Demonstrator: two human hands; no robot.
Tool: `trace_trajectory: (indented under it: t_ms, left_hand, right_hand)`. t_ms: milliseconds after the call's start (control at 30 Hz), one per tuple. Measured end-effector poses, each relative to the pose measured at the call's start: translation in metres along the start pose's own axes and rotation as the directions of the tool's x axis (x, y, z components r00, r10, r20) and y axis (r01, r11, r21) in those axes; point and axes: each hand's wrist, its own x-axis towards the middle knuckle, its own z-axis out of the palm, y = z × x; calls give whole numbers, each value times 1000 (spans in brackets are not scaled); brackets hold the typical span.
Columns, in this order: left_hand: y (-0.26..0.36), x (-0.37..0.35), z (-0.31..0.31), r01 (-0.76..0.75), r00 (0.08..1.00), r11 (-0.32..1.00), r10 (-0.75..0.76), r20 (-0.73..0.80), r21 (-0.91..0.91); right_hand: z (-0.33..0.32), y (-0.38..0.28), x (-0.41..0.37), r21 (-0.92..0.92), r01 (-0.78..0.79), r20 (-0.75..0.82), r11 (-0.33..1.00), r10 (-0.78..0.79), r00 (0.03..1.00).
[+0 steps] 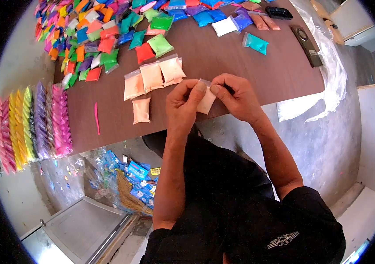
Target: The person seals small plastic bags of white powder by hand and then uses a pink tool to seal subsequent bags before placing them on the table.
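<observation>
Both my hands pinch the top edge of a small peach-coloured packet (205,104) above the table's front edge. My left hand (185,100) has its thumb over one top corner, and my right hand (236,96) grips the other. The packet hangs upright between them, its upper part partly hidden by the thumbs. Left of my hands lie three similar peach packets in a row, the middle one (152,77) among them. Another single peach packet (141,110) lies nearer the front edge. A pink plastic stick (96,118) rests further left.
A large heap of coloured packets (104,33) covers the back left of the brown table (240,48). Strips of bagged packets (42,121) hang at the left edge. A teal packet (255,43), a dark box-like object (306,44) and clear plastic sheeting (332,83) are at right. A broom (126,192) lies below.
</observation>
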Motion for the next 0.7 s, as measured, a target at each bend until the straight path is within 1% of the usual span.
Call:
trace_trajectory:
  t_ms: [233, 300, 333, 400, 433, 500, 533, 600, 633, 700]
  left_hand:
    - [5, -1, 2, 38, 999, 999, -38, 6, 37]
    - [2, -1, -1, 38, 999, 996, -38, -3, 80]
    - [3, 1, -1, 5, 1000, 997, -6, 7, 79]
    - [4, 0, 0, 61, 998, 987, -59, -22, 148]
    - [5, 1, 1, 56, 998, 980, -55, -9, 189]
    - [16, -3, 4, 51, 998, 966, -60, 29, 254]
    - [12, -3, 4, 11, 998, 976, -23, 56, 217]
    - [7, -5, 1, 64, 996, 993, -69, 48, 98]
    - [8, -5, 0, 42, 997, 995, -47, 55, 94]
    - [10, -6, -1, 54, 997, 998, -55, 50, 7]
  right_hand:
    - [-3, 3, 2, -43, 18, -14, 999, -19, 1000]
    - [0, 1, 1, -31, 37, -76, 999, -39, 996]
    - [0, 3, 3, -42, 66, -86, 997, -70, 994]
    - [0, 9, 2, 4, 54, -78, 999, -53, 996]
    - [0, 9, 3, -13, 90, -89, 996, -90, 992]
    - [-1, 8, 2, -12, 54, -91, 998, -54, 994]
    - [-2, 6, 3, -31, 87, -100, 996, -90, 991]
    - [-2, 1, -1, 40, -12, -49, 999, 14, 999]
    - [-3, -3, -1, 30, 8, -55, 1000, -6, 998]
    - [-4, -10, -1, -24, -18, 0, 1000, 18, 1000]
